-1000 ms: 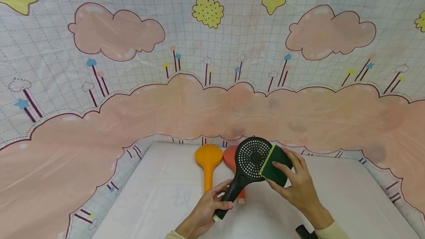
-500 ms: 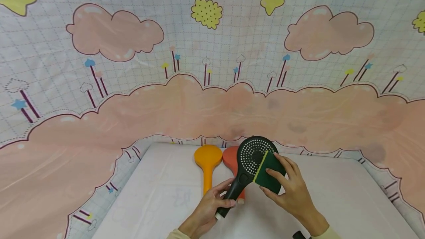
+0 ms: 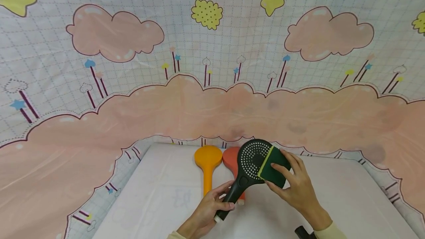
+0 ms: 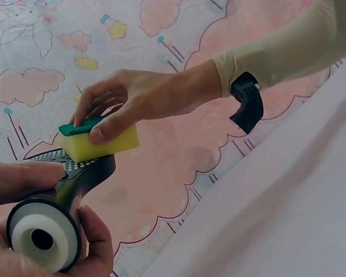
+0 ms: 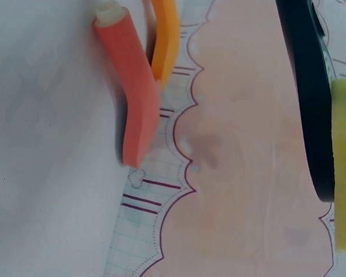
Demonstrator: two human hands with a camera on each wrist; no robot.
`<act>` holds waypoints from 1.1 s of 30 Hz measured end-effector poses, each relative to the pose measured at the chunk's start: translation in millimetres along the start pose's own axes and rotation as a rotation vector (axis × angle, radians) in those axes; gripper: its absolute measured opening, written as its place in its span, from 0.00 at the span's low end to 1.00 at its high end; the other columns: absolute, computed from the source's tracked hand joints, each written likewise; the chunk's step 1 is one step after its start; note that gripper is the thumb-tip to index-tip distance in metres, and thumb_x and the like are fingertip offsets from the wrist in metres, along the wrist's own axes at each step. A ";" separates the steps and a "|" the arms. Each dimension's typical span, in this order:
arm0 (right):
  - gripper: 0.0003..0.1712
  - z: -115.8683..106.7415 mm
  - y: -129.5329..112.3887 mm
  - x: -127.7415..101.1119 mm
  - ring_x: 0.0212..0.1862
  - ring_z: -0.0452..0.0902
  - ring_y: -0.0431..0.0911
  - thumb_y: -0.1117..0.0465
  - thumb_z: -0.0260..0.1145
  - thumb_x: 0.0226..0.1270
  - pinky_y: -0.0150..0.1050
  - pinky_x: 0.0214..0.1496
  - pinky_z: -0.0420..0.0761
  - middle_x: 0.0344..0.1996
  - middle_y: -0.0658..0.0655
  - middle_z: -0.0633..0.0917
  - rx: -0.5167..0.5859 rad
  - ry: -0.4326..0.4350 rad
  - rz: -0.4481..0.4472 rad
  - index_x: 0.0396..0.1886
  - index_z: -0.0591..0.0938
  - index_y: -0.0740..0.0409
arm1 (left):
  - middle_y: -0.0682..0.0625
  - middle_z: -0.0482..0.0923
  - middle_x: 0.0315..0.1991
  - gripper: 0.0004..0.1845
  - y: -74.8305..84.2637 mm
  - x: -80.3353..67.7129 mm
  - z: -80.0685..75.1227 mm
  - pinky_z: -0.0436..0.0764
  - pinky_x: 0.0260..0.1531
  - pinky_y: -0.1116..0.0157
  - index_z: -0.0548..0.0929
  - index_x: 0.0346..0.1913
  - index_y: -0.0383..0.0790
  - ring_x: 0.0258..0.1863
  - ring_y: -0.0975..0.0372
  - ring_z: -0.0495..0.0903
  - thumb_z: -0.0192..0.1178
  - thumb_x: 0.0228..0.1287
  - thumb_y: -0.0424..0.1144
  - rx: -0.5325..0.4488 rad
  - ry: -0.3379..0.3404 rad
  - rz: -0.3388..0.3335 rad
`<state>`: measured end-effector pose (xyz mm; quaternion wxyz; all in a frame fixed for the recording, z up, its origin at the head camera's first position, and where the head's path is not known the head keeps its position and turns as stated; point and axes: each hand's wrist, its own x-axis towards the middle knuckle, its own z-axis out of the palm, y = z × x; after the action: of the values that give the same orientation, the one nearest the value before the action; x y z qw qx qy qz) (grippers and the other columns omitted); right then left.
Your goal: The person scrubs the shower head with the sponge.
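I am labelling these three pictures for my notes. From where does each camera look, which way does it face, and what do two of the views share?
Head: above, facing forward and down; both hands, left hand gripping the black shower head, right hand holding the sponge.
Left wrist: low beside the handle, facing the right hand and sponge; left fingers show.
Right wrist: facing the table; red shower head, orange shower head.
All views share the black shower head and sponge.
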<state>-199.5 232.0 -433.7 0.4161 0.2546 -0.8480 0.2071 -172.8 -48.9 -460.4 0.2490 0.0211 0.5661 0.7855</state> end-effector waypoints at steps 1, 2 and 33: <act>0.36 -0.2 1.0 0.6 0.63 0.67 0.59 0.26 0.54 0.61 0.16 0.68 0.50 0.63 0.67 0.75 0.001 0.004 0.003 0.44 0.85 0.52 | 0.44 0.69 0.54 0.35 -0.1 -0.2 -0.1 0.80 0.55 0.61 0.71 0.70 0.46 0.50 0.54 0.77 0.61 0.58 0.21 -0.002 -0.001 -0.001; 0.36 -0.3 1.7 0.8 0.63 0.67 0.60 0.27 0.54 0.61 0.16 0.68 0.50 0.63 0.67 0.75 0.002 0.008 0.007 0.44 0.85 0.52 | 0.44 0.69 0.54 0.35 -0.3 -0.4 -0.1 0.80 0.55 0.61 0.71 0.70 0.45 0.50 0.55 0.77 0.61 0.58 0.21 -0.004 -0.002 -0.001; 0.34 7.8 -12.5 -5.2 0.63 0.66 0.57 0.27 0.53 0.63 0.17 0.69 0.50 0.65 0.64 0.74 0.007 -0.020 -0.022 0.44 0.86 0.48 | 0.45 0.69 0.52 0.35 0.1 5.2 5.0 0.80 0.51 0.65 0.72 0.69 0.44 0.49 0.56 0.77 0.62 0.57 0.23 -0.027 0.007 0.013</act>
<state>-193.9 219.2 -440.7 0.4088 0.2676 -0.8486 0.2028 -175.8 -42.3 -459.8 0.2421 0.0188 0.5562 0.7948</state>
